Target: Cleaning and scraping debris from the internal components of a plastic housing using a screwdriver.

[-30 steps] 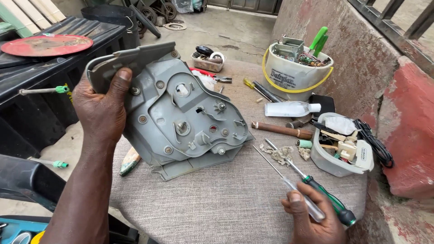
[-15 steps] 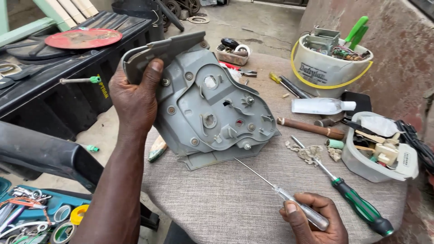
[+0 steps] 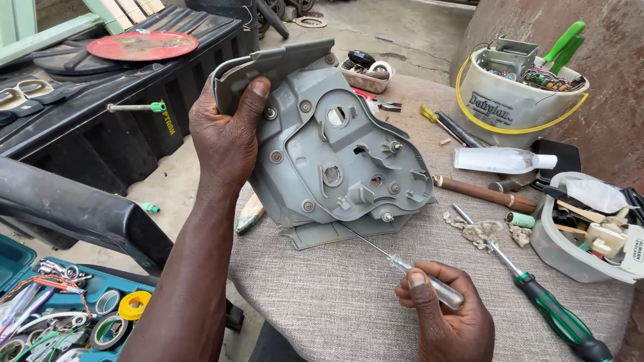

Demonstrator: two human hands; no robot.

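Here, at a cloth-covered bench (image 3: 349, 302), a person props a large grey plastic housing (image 3: 342, 154) on its lower edge, tilted upright. The left hand (image 3: 228, 137) is clamped on the housing's upper left corner, thumb pressed on the face, fingers wrapped behind the rim. The housing thus stands just to the right of that hand, above and left of the other one. The right hand (image 3: 446, 315) is closed around the clear handle of a thin screwdriver (image 3: 402, 265), whose shaft slants up and left so that the tip meets the housing's lower face near a screw boss. Beyond, a white bucket (image 3: 516, 110) with a yellow bail holds circuit parts and a green-handled tool. Right of the hands, a white tub (image 3: 570, 251) of odd parts sits at the bench edge. A green-and-black screwdriver (image 3: 537, 295) lies flat on the cloth just beside the right hand, apart from it. A brown-handled tool (image 3: 483, 193) lies between bucket and housing.
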